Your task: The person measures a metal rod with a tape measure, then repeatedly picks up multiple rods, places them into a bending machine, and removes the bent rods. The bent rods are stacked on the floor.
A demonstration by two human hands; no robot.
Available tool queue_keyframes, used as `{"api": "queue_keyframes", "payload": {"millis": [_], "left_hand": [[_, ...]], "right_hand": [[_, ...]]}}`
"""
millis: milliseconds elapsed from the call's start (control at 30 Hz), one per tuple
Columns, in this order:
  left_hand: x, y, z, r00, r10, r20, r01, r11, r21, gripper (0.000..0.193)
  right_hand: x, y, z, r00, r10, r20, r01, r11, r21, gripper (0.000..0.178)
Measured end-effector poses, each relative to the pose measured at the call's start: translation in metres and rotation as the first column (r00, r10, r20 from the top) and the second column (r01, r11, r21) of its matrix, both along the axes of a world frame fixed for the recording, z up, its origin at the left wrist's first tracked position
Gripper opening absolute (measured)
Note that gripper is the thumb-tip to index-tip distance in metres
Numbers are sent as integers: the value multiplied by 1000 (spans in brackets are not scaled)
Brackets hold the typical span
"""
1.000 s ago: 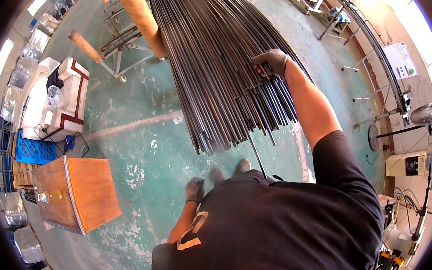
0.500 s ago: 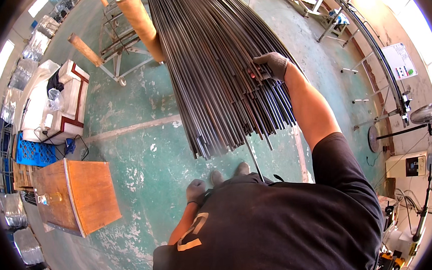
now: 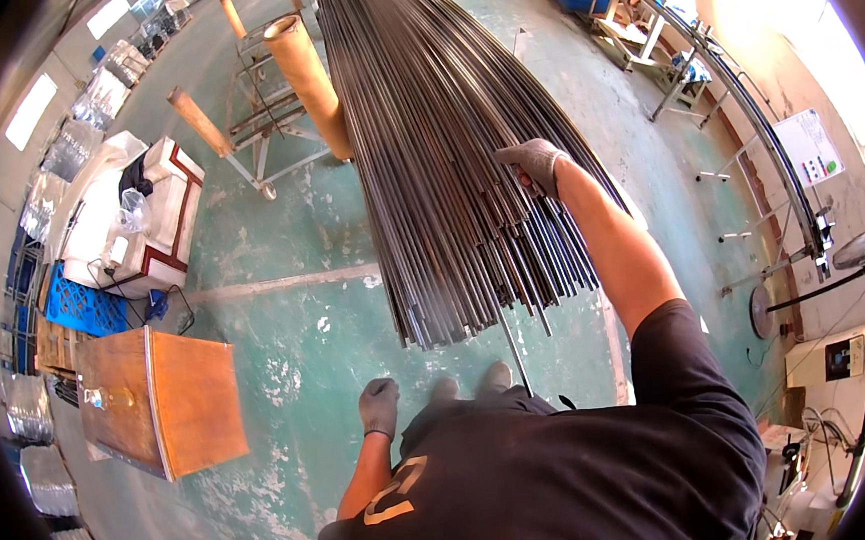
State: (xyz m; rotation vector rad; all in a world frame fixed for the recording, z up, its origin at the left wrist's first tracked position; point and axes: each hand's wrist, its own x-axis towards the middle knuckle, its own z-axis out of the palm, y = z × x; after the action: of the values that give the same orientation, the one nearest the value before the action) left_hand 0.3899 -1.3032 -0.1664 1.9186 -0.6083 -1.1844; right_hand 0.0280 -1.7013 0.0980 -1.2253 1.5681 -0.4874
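Head view: the gloved right hand [image 3: 536, 165] rests a little farther up the bundle of long metal rods [image 3: 433, 139] than 1 second ago, arm outstretched, fingers curled onto the top rods. The gloved left hand [image 3: 379, 406] hangs low, fingers loosely together, holding nothing. A blue crate [image 3: 82, 307] sits at left, contents unclear.

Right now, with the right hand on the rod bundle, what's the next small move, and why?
Probably draw the single rod toward the body. The right hand grips at the bundle of metal rods, and that one rod already sticks out past the other ends. The left hand hangs free.
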Motion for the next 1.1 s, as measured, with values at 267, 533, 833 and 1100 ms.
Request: {"api": "queue_keyframes", "payload": {"millis": [267,533,833,1100], "left_hand": [[2,-53,129,937,-243,-253,201,963,-179,20],[-40,-67,140,358,-888,-289,891,418,-180,21],[-128,-6,146,131,-916,-378,940,237,-247,23],[-198,37,153,264,-738,-621,697,592,-406,31]], "right_hand": [[-31,205,43,865,132,-485,-94,990,102,58],[-97,591,7,761,-110,-640,413,842,346,36],[-23,657,-64,346,-432,-833,615,775,-146,38],[-26,792,-30,172,-503,-847,502,784,-364,36]]}}
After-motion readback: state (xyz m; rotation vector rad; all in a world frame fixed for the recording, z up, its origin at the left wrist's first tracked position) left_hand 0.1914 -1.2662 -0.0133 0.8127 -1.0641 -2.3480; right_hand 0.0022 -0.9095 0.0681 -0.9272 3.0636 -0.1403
